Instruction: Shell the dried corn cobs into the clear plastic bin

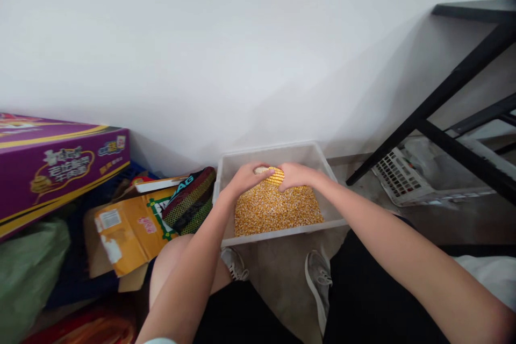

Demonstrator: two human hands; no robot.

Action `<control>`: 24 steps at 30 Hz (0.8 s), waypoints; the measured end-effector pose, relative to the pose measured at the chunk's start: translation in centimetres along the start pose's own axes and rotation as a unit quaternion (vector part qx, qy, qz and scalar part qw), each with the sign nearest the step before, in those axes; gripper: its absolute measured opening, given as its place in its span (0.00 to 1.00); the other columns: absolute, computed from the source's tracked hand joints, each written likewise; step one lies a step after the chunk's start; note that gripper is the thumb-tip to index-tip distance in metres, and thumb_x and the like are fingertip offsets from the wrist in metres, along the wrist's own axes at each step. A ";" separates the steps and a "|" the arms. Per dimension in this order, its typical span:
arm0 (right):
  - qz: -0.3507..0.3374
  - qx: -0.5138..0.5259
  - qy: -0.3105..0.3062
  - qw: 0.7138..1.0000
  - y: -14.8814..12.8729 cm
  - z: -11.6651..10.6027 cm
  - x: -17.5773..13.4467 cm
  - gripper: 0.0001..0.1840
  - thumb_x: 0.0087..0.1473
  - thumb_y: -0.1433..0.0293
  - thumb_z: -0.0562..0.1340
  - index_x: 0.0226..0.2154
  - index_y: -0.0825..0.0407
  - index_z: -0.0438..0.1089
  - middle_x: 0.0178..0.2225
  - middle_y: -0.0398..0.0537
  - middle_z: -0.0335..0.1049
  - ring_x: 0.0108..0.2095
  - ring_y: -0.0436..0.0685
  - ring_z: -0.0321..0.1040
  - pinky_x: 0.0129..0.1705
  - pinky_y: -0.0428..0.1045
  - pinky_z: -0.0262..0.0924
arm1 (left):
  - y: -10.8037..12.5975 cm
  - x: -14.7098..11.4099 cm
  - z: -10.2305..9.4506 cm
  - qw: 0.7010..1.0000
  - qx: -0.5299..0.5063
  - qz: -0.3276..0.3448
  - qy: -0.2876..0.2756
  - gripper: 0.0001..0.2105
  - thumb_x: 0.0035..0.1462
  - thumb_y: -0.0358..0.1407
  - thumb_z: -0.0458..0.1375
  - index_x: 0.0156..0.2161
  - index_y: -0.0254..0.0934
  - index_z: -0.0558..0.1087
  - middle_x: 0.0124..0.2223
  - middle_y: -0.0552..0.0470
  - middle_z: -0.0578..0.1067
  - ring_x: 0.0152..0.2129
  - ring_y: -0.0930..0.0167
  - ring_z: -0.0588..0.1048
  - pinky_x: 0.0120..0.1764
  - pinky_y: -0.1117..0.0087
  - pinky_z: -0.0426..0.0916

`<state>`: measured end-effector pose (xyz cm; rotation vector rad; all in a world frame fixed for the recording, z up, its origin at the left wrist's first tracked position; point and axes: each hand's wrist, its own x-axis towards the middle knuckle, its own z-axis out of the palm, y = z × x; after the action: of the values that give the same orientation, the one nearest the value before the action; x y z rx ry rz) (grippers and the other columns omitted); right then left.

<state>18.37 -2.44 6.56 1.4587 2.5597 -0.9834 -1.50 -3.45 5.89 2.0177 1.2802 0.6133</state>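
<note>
Between my two hands is an ear of corn [276,176], held level above a bin of loose kernels. Yellow kernels cover its middle, while a pale bare patch shows at its left end. My left hand [249,176] is closed round that left end. The right end sits in my right hand [296,175], its fingers wrapped over the cob and partly hidden. Below them, loose corn kernels [278,212] fill the lower part of a whitish plastic bin [282,234] on the floor.
To the left lie a purple carton [80,172], an orange cardboard box [133,231], a mesh bag [191,201] and a green plastic bag [32,274]. On the right stand a black metal frame [447,86] and a white basket [403,177]. A white wall [242,54] rises behind the bin.
</note>
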 end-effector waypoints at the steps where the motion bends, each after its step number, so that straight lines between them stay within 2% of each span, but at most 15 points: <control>1: -0.002 0.016 0.000 1.000 0.2 0.0 0.0 0.21 0.34 0.63 0.66 0.35 0.53 0.70 0.26 0.44 0.69 0.23 0.50 0.63 0.22 0.44 0.51 | 0.0 -0.1 -0.1 0.999 -0.031 -0.008 -0.011 0.23 0.52 0.53 0.54 0.46 0.38 0.75 0.44 0.49 0.76 0.35 0.69 0.73 0.38 0.71 0.66; 5: -0.030 0.072 -0.020 0.997 0.6 0.0 0.1 0.20 0.34 0.65 0.66 0.35 0.53 0.70 0.28 0.43 0.69 0.24 0.49 0.63 0.24 0.44 0.53 | -0.1 -0.6 -0.2 0.989 -0.128 -0.044 -0.065 0.25 0.54 0.52 0.53 0.50 0.37 0.73 0.38 0.48 0.76 0.20 0.75 0.69 0.23 0.75 0.64; 8: -0.041 0.099 -0.038 0.994 0.7 0.0 0.2 0.20 0.34 0.66 0.66 0.34 0.53 0.70 0.29 0.43 0.70 0.25 0.49 0.63 0.25 0.44 0.54 | -0.2 -0.9 0.0 0.988 -0.142 -0.038 -0.057 0.24 0.55 0.51 0.53 0.48 0.35 0.74 0.33 0.49 0.76 0.17 0.77 0.66 0.20 0.76 0.62; 12: -0.038 0.128 -0.067 0.989 0.8 -0.4 0.0 0.23 0.32 0.67 0.67 0.37 0.53 0.70 0.32 0.43 0.71 0.28 0.51 0.65 0.28 0.44 0.57 | 0.2 -1.3 0.1 0.990 -0.135 -0.023 -0.045 0.23 0.56 0.50 0.51 0.47 0.35 0.75 0.34 0.48 0.76 0.16 0.78 0.65 0.18 0.77 0.61; 15: -0.038 0.157 -0.107 0.981 0.9 -1.0 -0.2 0.25 0.32 0.68 0.68 0.39 0.53 0.70 0.34 0.44 0.71 0.30 0.52 0.67 0.30 0.44 0.59 | 0.8 -1.6 -0.2 0.990 -0.132 -0.019 -0.047 0.22 0.56 0.49 0.52 0.50 0.38 0.73 0.37 0.49 0.76 0.18 0.78 0.67 0.20 0.77 0.63; 18: -0.031 0.181 -0.126 0.975 1.0 -1.4 -0.3 0.24 0.33 0.67 0.68 0.38 0.53 0.69 0.33 0.44 0.70 0.29 0.52 0.67 0.29 0.44 0.59 | 1.1 -1.6 -0.5 0.986 -0.164 0.001 -0.037 0.22 0.54 0.47 0.56 0.50 0.38 0.73 0.43 0.46 0.75 0.27 0.74 0.71 0.27 0.75 0.68; 21: -0.029 0.193 -0.118 0.974 0.9 -1.5 -0.3 0.21 0.34 0.68 0.67 0.36 0.53 0.69 0.31 0.43 0.70 0.28 0.51 0.66 0.28 0.44 0.59 | 0.9 -1.3 -0.4 0.980 -0.201 0.010 -0.007 0.20 0.54 0.47 0.55 0.45 0.36 0.76 0.41 0.46 0.74 0.33 0.71 0.71 0.31 0.72 0.71; 24: -0.026 0.179 -0.097 0.979 0.8 -1.4 -0.2 0.19 0.34 0.68 0.66 0.34 0.53 0.68 0.30 0.43 0.69 0.27 0.51 0.65 0.27 0.44 0.58 | 0.6 -1.2 0.3 0.981 -0.190 0.015 0.037 0.19 0.56 0.47 0.54 0.42 0.35 0.77 0.37 0.47 0.73 0.33 0.70 0.71 0.30 0.73 0.70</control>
<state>19.51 -1.51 7.32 1.2862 2.3797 -1.5758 -1.46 -4.75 6.07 1.7141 1.0798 0.8819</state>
